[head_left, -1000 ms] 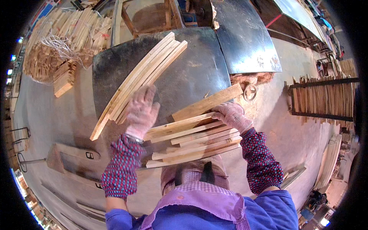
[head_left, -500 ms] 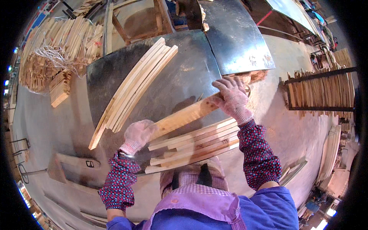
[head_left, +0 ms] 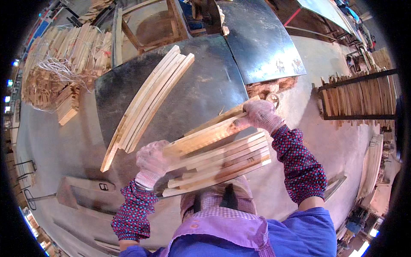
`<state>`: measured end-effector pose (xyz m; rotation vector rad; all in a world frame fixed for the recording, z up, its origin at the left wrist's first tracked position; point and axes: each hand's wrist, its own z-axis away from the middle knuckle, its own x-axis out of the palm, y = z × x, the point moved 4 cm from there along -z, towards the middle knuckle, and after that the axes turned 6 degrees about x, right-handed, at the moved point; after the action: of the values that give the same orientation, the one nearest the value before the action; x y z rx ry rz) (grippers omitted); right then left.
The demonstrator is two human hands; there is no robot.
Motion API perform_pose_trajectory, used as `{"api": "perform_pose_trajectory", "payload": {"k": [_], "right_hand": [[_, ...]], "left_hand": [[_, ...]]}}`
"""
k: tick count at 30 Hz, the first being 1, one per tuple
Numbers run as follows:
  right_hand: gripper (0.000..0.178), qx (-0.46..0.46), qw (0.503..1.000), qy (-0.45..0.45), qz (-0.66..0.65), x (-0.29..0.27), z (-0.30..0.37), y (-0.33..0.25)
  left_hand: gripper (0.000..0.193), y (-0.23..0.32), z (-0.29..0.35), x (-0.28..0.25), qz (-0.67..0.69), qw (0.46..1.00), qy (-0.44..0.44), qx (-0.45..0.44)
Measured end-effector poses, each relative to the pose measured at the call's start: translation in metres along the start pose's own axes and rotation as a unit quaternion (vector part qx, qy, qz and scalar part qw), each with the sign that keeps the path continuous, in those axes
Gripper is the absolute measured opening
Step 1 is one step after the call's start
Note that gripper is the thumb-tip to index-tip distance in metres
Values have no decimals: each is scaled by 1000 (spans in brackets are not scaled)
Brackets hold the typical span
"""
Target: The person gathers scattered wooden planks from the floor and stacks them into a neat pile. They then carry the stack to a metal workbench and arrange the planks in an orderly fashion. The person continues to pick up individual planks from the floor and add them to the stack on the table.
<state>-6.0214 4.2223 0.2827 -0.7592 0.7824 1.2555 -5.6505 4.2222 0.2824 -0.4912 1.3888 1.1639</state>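
A wooden slat spans the gap between my two gloved hands, above the dark metal table. My left hand is closed on its left end. The right end is gripped by my right hand, fingers curled over it. Behind it, a second slat shows partly, its lower part hidden by the held one. Close to my body lies a layered pile of pale slats, just below the held piece. Left of my hands, several curved slats rest side by side on the table.
The metal table has a second, shiny plate at its far right. Bundled wood stands at far left, and a rack of wood strips at right. A wooden frame is beyond the table.
The held slat has come slightly nearer to me, and a second slat now shows behind it. My right hand has moved nearer too, its spread fingers now curled round the slat.
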Motion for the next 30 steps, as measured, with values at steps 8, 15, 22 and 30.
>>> {"api": "perform_pose_trajectory", "payload": {"k": [8,15,22,30], "right_hand": [[78,-87,944,316,-26,-17,-6,-20],[64,-6,902,341,-264,0,5,-17],[50,-51,977,133,-158,24,44,-38],[40,-89,986,41,-137,66,71,-8]], "left_hand": [[59,-13,-8,-4,-13,999,13,-30],[40,-37,8,2,-55,980,147,-123],[50,-45,22,13,-182,953,190,-148],[46,4,25,11,173,979,106,30]]}}
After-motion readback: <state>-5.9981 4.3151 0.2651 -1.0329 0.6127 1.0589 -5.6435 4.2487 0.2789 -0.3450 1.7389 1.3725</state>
